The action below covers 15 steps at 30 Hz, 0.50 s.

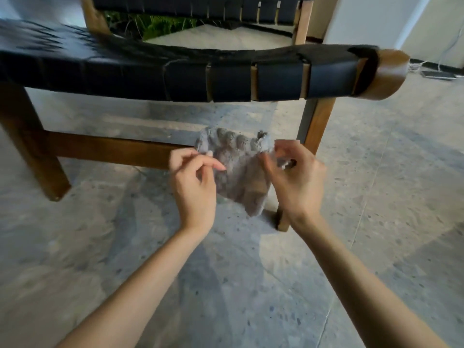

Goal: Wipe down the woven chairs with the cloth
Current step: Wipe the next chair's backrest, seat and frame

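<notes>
A woven chair [226, 79] with black straps over a brown wooden frame fills the upper half of the view, its seat edge running left to right. Below the seat, a grey fluffy cloth [238, 172] hangs spread between both hands. My left hand [194, 182] pinches the cloth's upper left corner. At the upper right corner, my right hand [293, 177] pinches the cloth with thumb and fingers. The cloth hangs in front of the chair's low crossbar and front right leg [317, 124], touching neither that I can tell.
Speckled grey stone floor [251, 272] lies all around. The chair's left leg [35, 146] and crossbar [108, 149] stand to the left. A white wall [371, 18] rises at the back right with cables and a power strip [438, 74] on the floor. Green plants [160, 25] show behind the chair.
</notes>
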Each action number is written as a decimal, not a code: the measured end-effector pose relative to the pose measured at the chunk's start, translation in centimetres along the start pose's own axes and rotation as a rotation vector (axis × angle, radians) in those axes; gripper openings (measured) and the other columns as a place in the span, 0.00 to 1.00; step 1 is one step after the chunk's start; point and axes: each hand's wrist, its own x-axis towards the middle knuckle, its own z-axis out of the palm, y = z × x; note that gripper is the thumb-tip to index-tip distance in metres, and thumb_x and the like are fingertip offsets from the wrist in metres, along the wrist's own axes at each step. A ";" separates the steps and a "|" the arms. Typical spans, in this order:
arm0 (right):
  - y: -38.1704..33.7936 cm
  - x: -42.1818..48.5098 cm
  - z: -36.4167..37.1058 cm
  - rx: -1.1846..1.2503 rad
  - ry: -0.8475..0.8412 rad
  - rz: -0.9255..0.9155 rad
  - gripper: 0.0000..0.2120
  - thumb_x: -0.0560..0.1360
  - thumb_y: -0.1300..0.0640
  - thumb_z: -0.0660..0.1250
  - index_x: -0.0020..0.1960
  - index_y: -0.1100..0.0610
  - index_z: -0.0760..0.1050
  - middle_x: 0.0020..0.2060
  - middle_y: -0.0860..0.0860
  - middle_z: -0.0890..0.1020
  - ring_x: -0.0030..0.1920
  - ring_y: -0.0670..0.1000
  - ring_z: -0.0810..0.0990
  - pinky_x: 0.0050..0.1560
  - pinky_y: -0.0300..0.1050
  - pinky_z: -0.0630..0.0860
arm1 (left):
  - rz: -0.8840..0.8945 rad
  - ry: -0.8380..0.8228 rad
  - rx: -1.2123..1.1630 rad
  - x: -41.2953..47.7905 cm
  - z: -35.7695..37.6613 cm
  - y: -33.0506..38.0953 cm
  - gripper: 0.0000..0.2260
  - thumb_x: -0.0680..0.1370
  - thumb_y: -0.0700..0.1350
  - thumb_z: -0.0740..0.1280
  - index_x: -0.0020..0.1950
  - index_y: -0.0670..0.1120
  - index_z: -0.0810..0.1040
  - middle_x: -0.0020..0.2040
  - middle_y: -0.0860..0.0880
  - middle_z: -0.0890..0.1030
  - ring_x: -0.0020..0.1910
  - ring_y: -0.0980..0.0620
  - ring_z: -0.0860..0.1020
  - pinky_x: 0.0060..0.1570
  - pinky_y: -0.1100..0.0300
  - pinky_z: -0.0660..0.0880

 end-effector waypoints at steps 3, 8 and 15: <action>0.0 1.0 2.2 -0.125 -0.152 0.035 0.10 0.78 0.54 0.65 0.57 0.55 0.75 0.50 0.51 0.81 0.47 0.52 0.80 0.47 0.52 0.78 | 0.031 -0.096 0.112 1.7 -0.4 -0.6 0.09 0.76 0.35 0.65 0.54 0.43 0.80 0.52 0.47 0.71 0.50 0.54 0.75 0.53 0.61 0.75; 1.7 0.4 3.4 -0.459 -0.489 -0.147 0.31 0.79 0.53 0.59 0.78 0.52 0.51 0.70 0.57 0.69 0.72 0.59 0.63 0.73 0.54 0.60 | 0.118 -0.736 0.501 0.6 1.9 -3.4 0.30 0.78 0.43 0.65 0.76 0.41 0.55 0.78 0.47 0.50 0.76 0.51 0.48 0.70 0.62 0.45; 3.3 2.9 1.6 -0.773 -0.584 -0.304 0.28 0.79 0.47 0.56 0.77 0.51 0.54 0.63 0.58 0.68 0.59 0.58 0.65 0.57 0.52 0.68 | 0.275 -0.464 0.635 1.5 3.0 -4.5 0.24 0.77 0.51 0.66 0.72 0.50 0.68 0.72 0.40 0.62 0.68 0.38 0.63 0.65 0.44 0.62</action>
